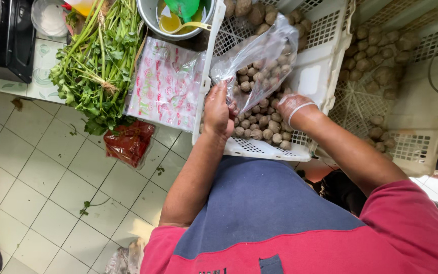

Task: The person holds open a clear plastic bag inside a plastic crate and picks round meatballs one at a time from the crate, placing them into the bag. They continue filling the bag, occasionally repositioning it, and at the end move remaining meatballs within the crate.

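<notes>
- A clear plastic bag (259,61), partly filled with small brown balls, is held up over the near half of a white perforated crate (325,66).
- The bag's mouth is pinched by the left hand (218,112), whose grip is closed on the thin film near the crate's near-left edge.
- The right hand (294,107), covered by a thin clear glove banded at the wrist, is lowered among the loose brown balls (262,127) heaped at the crate's near edge; whether its grip is closed on any of them cannot be told, as the fingers are hidden.
- The bag is judged soft and limp, its shape given only by the load; it is best taken at the gathered rim, with the sagging bottom supported as weight is added.
- The film is probably slippery and easily torn.
- The balls are judged small, light singly, rounded and likely to roll, so they are better scooped by the handful than picked one by one.
- A second crate (406,101) with more balls is seen to the right; a bundle of leafy greens (97,66) and a printed packet (166,83) lie to the left.
</notes>
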The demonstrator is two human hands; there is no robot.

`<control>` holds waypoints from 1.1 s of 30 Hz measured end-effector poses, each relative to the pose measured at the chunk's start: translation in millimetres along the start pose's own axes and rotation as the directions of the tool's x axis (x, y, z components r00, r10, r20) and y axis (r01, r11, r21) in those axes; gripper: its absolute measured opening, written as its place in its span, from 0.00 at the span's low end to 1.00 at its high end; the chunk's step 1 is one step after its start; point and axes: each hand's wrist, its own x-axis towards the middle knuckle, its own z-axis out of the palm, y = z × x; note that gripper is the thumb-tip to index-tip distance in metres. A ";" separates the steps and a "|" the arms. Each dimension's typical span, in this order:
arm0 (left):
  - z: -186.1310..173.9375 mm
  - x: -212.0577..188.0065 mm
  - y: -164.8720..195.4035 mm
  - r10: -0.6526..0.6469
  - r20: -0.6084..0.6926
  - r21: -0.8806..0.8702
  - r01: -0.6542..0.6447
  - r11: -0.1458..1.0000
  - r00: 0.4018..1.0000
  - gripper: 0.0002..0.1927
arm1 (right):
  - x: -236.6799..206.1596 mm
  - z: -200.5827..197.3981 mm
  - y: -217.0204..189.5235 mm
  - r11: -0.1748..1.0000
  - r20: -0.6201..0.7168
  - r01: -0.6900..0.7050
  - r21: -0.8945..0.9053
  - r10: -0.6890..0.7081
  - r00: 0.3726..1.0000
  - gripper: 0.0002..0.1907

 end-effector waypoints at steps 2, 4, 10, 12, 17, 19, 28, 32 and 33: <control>-0.4 0.5 -0.9 -0.008 0.010 0.024 0.008 1.000 1.000 0.12 | -6.0 -19.4 -0.3 0.981 0.078 -0.003 0.193 -0.013 0.997 0.13; 0.2 3.1 -1.7 0.019 0.036 0.032 -0.020 0.999 0.999 0.12 | -13.1 -45.9 5.1 0.908 0.004 0.040 0.416 -0.046 0.999 0.14; -1.6 2.1 -2.8 0.020 0.066 0.005 -0.021 1.000 0.998 0.14 | -12.6 -72.4 -2.3 0.515 -0.457 0.380 0.768 0.026 0.889 0.22; -1.4 2.4 -1.8 0.013 0.034 0.008 -0.014 1.000 0.999 0.15 | -0.9 -55.4 -0.8 0.695 -0.421 0.231 0.680 0.112 0.900 0.11; 0.9 2.5 -3.9 0.020 0.041 -0.006 -0.019 1.000 0.999 0.14 | 39.2 24.5 -13.4 0.918 -0.289 0.153 0.366 -0.044 0.956 0.20; 0.9 2.5 -4.0 0.034 0.035 -0.011 -0.033 0.999 0.999 0.14 | 53.6 47.1 -19.3 0.889 -0.374 0.182 0.419 -0.014 0.927 0.16; -0.5 3.2 -5.1 0.052 0.041 -0.023 -0.051 0.998 0.998 0.13 | -3.6 -31.6 -1.1 0.753 0.040 0.113 0.648 -0.182 0.982 0.21; 1.1 2.3 -6.2 0.061 0.055 0.001 -0.061 0.998 0.997 0.13 | -24.7 -69.2 -8.5 0.326 -0.314 0.291 0.899 0.019 0.949 0.30; 1.5 2.3 -5.3 0.062 0.054 0.001 -0.062 0.998 0.997 0.12 | -24.2 -71.2 -9.2 0.333 -0.314 0.282 0.900 0.046 0.948 0.27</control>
